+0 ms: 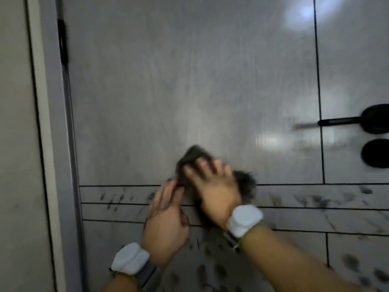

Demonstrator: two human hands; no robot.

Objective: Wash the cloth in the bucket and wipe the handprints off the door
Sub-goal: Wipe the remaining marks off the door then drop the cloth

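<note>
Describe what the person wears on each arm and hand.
Both forearms are bare, with no sleeves or gloves. The left hand and right hand each have a bulky white device on a dark, yellow-edged band at the wrist: left device, right device.

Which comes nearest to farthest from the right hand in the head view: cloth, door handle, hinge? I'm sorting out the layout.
1. Cloth: under the right hand, pressed on the door.
2. Door handle: up to the right, at the frame's edge.
3. Hinge: far upper left, on the door's edge.
</note>
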